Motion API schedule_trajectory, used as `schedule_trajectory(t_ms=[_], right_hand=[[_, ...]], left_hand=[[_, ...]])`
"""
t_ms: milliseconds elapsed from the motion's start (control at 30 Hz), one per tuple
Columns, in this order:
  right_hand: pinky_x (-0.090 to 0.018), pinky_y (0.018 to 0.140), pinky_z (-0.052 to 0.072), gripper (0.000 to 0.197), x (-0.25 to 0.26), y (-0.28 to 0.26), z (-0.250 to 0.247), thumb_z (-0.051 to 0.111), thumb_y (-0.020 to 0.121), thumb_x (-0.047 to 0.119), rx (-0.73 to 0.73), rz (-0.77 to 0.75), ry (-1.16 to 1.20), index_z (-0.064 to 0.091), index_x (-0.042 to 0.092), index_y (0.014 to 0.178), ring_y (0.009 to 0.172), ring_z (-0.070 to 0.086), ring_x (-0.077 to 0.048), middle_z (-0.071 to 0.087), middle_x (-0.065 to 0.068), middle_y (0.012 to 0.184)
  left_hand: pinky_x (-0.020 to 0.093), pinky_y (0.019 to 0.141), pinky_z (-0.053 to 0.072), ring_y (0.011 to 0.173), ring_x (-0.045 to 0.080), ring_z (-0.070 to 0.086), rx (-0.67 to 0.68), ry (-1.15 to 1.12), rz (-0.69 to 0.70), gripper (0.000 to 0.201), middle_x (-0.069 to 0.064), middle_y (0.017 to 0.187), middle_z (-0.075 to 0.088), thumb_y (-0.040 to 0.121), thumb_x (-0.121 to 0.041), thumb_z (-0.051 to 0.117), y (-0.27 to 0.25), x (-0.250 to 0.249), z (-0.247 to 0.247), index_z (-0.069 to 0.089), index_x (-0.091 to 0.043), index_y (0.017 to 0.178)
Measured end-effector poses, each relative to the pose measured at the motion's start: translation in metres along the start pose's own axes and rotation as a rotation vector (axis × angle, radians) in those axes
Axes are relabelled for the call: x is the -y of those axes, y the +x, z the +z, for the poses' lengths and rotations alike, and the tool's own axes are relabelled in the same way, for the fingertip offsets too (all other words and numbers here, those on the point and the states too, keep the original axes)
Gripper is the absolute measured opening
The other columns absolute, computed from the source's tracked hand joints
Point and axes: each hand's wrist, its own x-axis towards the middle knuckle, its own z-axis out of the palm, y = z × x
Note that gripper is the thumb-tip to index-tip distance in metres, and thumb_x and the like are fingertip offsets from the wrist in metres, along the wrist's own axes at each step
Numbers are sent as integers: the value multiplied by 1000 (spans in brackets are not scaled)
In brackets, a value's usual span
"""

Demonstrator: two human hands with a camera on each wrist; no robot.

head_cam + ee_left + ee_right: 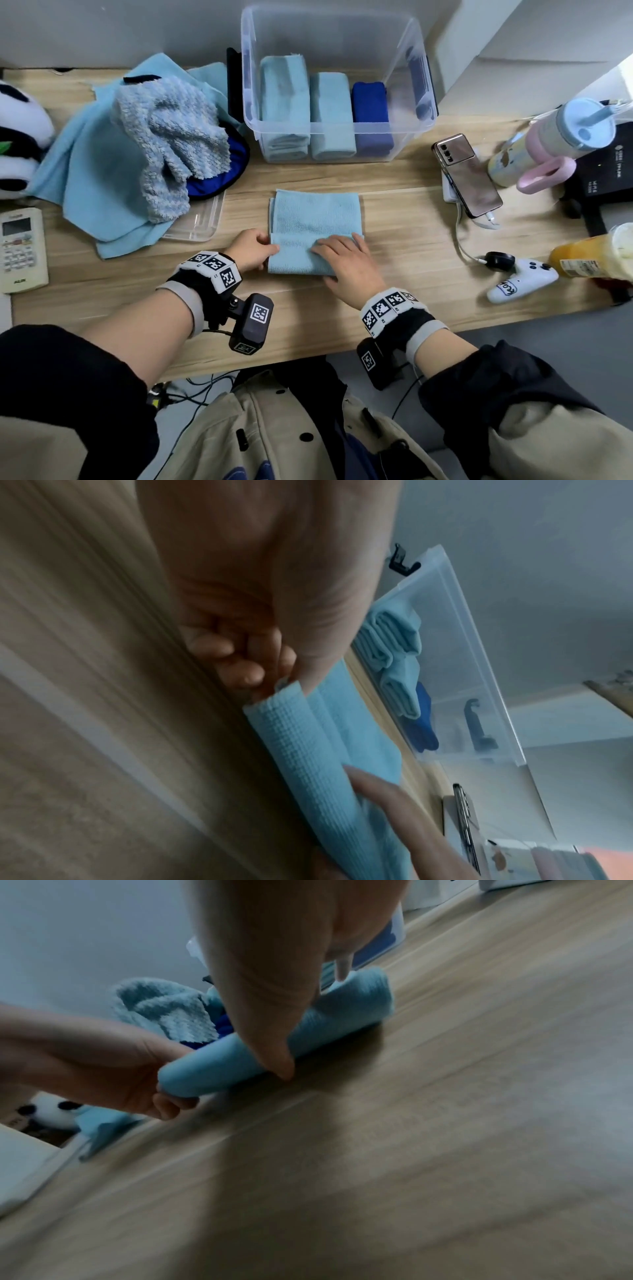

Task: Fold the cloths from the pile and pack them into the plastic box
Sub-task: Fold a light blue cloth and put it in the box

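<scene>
A light blue cloth point(315, 216) lies on the wooden table point(411, 246) in front of the clear plastic box point(407, 68). Its near part is folded over into a thick band point(346, 1007). My left hand point(270, 248) pinches the band's left end point(274, 707) between thumb and curled fingers. My right hand point(325, 263) lies over the band's right half, fingers on top and thumb point(279, 1064) at its near edge. Two folded light blue cloths point(284, 96) and a dark blue one point(371, 113) stand in the box. The pile point(113, 178), topped by a fluffy cloth point(171, 137), sits at the left.
The box lid point(202, 222) lies under the pile's edge. A phone point(469, 174) with a cable, a tumbler point(548, 137), a game controller point(520, 277) and a bottle point(589, 257) crowd the right side. A remote point(20, 250) and a panda plush point(17, 137) sit far left.
</scene>
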Motion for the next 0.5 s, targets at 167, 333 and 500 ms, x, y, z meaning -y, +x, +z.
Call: schedule_trajectory(t_ms=[167, 333, 500], right_hand=[[-36, 90, 45, 39, 15, 15, -32, 51, 85, 25, 201, 66, 129, 54, 22, 124, 107, 57, -28, 65, -6, 114], [-36, 87, 46, 40, 6, 46, -48, 49, 85, 22, 263, 195, 223, 51, 23, 125, 108, 57, -31, 64, -10, 116], [-36, 88, 48, 33, -9, 67, -38, 53, 82, 18, 102, 312, 241, 58, 19, 115, 106, 58, -29, 65, -9, 113]], left_hand=[[14, 41, 41, 59, 7, 52, -221, -325, -23, 34, 6, 88, 59, 89, -21, 59, -8, 5, -18, 48, -8, 118], [11, 39, 39, 61, 9, 53, -339, -432, -52, 32, 12, 97, 60, 91, -13, 52, -13, 14, -29, 44, -6, 121], [9, 31, 33, 38, 4, 52, -242, -430, -149, 10, 5, 71, 57, 95, -11, 42, -21, 13, -25, 48, -10, 104]])
